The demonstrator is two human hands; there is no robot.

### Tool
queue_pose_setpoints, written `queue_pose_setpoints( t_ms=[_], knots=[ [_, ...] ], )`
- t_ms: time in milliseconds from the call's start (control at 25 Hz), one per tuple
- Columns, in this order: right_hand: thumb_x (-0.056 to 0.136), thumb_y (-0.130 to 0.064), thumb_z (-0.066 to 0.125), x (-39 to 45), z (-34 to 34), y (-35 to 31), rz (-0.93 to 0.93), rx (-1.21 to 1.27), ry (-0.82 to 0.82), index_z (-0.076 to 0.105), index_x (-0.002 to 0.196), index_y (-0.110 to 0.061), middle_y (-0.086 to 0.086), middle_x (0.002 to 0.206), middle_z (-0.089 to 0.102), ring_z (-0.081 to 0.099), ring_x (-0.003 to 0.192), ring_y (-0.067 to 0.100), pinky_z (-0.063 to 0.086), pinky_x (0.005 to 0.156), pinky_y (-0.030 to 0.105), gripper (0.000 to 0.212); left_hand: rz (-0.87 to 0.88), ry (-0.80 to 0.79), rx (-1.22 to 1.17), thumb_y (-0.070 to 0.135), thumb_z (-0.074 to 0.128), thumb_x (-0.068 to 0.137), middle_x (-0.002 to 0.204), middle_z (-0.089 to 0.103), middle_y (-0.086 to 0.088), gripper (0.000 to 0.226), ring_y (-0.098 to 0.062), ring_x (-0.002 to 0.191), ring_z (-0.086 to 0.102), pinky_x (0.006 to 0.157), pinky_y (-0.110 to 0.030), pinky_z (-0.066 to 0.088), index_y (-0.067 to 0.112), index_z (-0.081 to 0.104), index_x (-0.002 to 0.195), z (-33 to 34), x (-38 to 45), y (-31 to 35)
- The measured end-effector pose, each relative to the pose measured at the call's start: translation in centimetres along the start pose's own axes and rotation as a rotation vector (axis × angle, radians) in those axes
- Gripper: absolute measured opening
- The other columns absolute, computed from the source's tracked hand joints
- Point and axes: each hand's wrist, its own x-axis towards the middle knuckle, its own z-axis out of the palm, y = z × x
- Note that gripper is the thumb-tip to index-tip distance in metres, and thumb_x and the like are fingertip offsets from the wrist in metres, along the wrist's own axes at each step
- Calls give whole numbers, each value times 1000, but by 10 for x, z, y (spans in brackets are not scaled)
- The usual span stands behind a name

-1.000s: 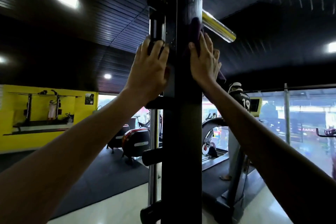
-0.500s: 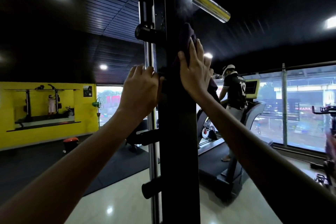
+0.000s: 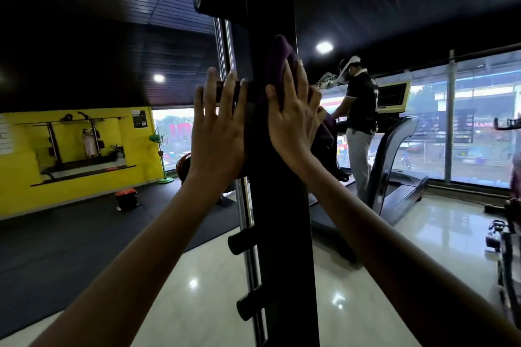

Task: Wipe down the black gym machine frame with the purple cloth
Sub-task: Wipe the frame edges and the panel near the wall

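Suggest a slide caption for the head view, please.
Right hand presses purple cloth against black upright frame; left hand braces.

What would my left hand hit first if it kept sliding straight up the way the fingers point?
Probably the black round knob jutting from the frame above the left hand; depth is unclear.

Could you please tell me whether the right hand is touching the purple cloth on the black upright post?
Touching. The head view shows the right hand lying flat on the purple cloth, straight fingers pressing it against the black upright post of the gym machine frame.
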Motion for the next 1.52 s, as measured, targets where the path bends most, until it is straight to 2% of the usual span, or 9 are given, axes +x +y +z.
queue_pose_setpoints(
  t_ms=[200,360,560,680,800,920,1200,1360,1520],
  knots=[
    [93,-46,33,-27,-8,39,-300,-88,-49,41,143,-19,5,151,36,39,125,29,35,95,48,58,-36,-26,-106,29,42,99,149,29,-27,49,-40,139,16,118,-39,-3,5,42,142,-6,-35,18],
    [92,-52,27,-34,-2,19,63,-29,-50,32,147,-26,-2,156,25,32,132,29,28,101,49,61,-130,-237,-230,17,42,93,117,60,-26,36,-44,109,55,88,-43,43,-3,59,118,-16,-49,26],
    [93,-45,37,-84,0,57,-325,-118,-52,35,141,-25,8,149,39,37,124,28,34,94,48,52,-229,-437,-203,20,46,97,98,60,-21,26,-39,88,57,65,-35,30,-2,58,106,-25,-46,26],
    [91,-49,30,-78,-1,60,-44,-34,-36,38,144,-21,5,151,36,36,128,28,34,99,50,60,-194,-315,-228,21,38,96,88,60,-23,34,-39,77,57,58,-33,33,-5,60,94,-23,-54,31],
    [90,-53,24,-99,3,36,189,-1,-26,37,145,-22,3,153,33,33,131,30,25,102,48,65,-137,-208,-165,17,43,93,101,58,-23,32,-40,90,54,76,-38,40,-6,58,109,-13,-76,35],
    [97,-51,26,-132,0,60,-172,-91,-55,37,142,-21,10,148,40,36,125,30,27,96,42,54,-121,-250,-193,23,50,93,139,43,-25,54,-44,130,38,115,-42,19,-5,39,138,-9,-97,40],
    [92,-47,30,-143,4,57,176,-17,-36,39,144,-17,9,150,36,34,130,30,18,99,36,61,-192,-286,-389,8,58,94,153,18,-26,61,-39,143,20,112,-52,28,-5,28,145,-9,-148,68],
    [98,-49,27,-172,-3,97,-218,-109,-119,35,140,-21,14,146,41,33,126,28,26,98,41,51,-266,-295,-445,17,48,92,125,51,-28,34,-43,113,51,93,-46,49,-7,56,115,-10,-151,69],
    [92,-47,30,-172,3,87,266,-18,-73,40,144,-15,9,150,37,37,128,31,28,101,49,61,-200,-269,-352,12,44,94,97,61,-22,23,-38,83,56,68,-40,49,-4,60,96,-12,-161,71]
  ],
)
